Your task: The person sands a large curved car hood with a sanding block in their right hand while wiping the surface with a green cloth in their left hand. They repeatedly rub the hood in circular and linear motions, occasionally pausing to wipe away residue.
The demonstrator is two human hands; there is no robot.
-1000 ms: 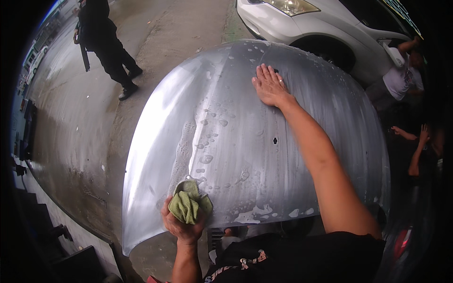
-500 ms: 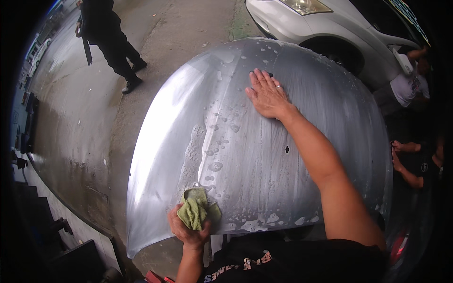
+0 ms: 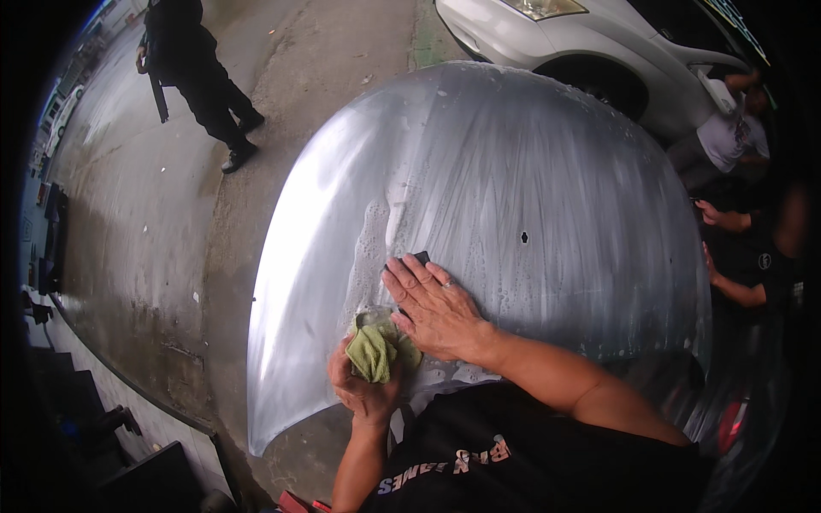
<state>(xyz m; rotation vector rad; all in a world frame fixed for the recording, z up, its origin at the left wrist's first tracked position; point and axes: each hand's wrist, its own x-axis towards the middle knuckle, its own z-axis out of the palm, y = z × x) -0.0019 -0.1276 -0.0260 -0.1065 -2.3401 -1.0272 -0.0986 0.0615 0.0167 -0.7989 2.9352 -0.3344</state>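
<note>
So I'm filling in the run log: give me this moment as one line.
left hand: holds green cloth | right hand: flat on dark block | surface: wet silver hood | bystander: standing far left

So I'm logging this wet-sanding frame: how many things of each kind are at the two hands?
Silver car hood: 1
Green cloth, in the left hand: 1
Dark sanding block, under the right hand: 1
Total: 3

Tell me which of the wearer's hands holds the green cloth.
The left hand, gripping the green cloth; the right hand presses flat on the wet silver hood.
</note>
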